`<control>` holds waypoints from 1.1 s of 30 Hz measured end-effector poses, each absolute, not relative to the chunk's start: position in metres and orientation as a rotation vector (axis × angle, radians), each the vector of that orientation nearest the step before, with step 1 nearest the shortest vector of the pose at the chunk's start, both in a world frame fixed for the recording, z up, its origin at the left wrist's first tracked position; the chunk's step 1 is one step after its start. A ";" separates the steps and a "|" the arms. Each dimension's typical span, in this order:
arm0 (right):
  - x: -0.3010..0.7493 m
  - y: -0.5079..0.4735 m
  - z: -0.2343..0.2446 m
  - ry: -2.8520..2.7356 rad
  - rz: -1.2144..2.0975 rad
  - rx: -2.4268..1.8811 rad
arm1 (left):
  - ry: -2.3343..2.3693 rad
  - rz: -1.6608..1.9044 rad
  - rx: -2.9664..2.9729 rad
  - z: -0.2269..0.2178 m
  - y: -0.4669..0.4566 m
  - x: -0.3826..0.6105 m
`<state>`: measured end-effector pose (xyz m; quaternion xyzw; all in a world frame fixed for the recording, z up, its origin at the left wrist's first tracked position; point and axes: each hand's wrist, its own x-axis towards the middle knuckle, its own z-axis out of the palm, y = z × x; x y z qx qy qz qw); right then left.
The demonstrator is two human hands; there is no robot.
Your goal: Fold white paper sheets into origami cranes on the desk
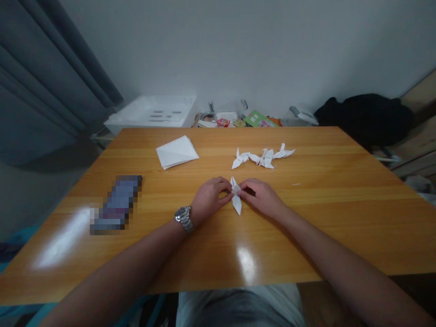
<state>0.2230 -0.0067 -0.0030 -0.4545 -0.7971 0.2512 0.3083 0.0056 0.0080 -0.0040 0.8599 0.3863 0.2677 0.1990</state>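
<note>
From my distant seat I judge that the folded white paper (pixel 236 203) is very light, a little stiff along its creases but easy to crush or tear, so it is best taken softly by its thicker middle, not by the narrow points. The left hand (pixel 211 194) and the right hand (pixel 261 194) both pinch it there with the fingertips, over the worktop (pixel 340 190). It lies at three o'clock from the left hand and nine o'clock from the right, its points toward twelve and six.
</note>
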 end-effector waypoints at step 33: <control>0.221 -0.004 -0.014 -2.158 0.423 -1.098 | 1.307 0.851 2.419 -0.011 0.012 0.008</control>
